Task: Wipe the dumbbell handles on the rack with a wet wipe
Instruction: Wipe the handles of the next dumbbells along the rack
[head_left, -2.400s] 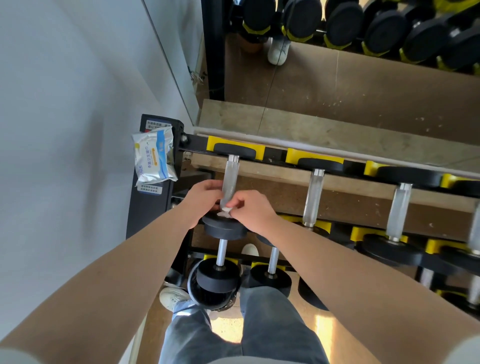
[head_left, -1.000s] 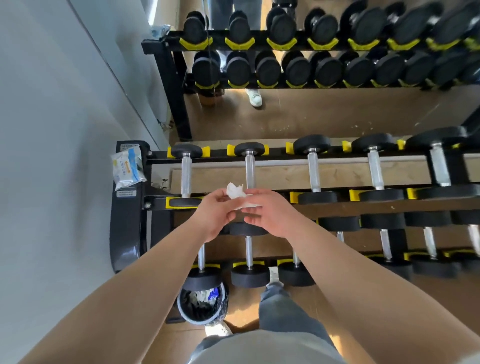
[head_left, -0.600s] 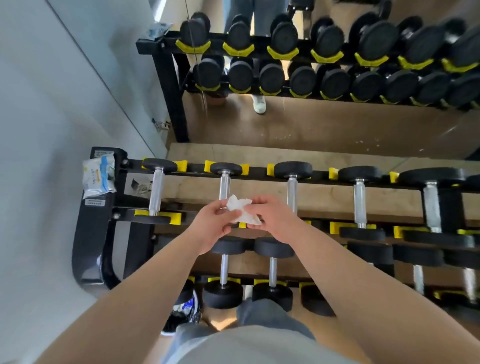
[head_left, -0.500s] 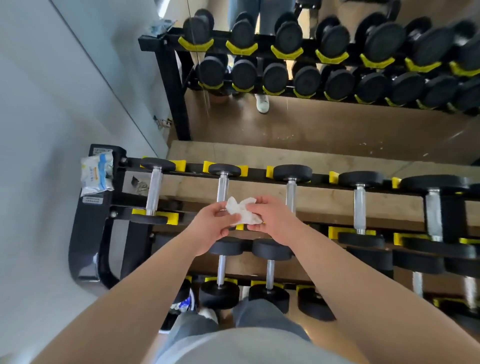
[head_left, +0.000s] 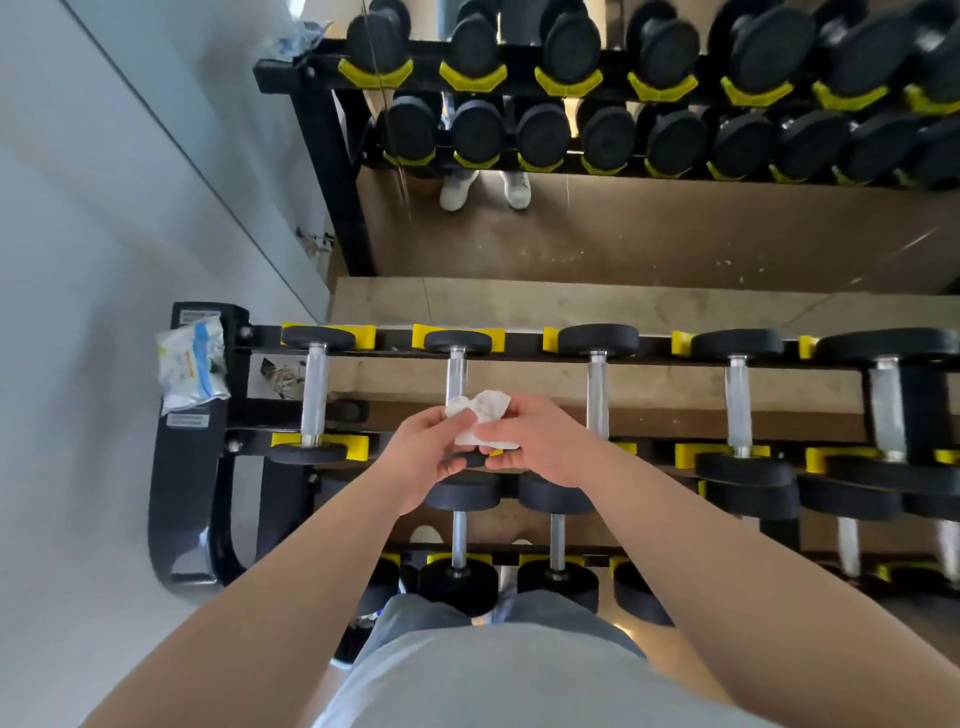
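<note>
A crumpled white wet wipe is held between both hands, just above the near end of the second dumbbell's chrome handle on the rack's top tier. My left hand pinches its left side and my right hand grips its right side. The leftmost dumbbell handle and the third handle flank my hands. The black rack has yellow cradles and holds several dumbbells on lower tiers too.
A pack of wet wipes lies on the rack's left end post. A white wall runs along the left. A mirror behind the rack reflects dumbbells and white shoes. A bin sits under the rack by my legs, mostly hidden.
Both hands came off the first dumbbell's handle with the wipe and shifted right to the second dumbbell, bunching the wipe between them. The view has pulled back and tilted up.
</note>
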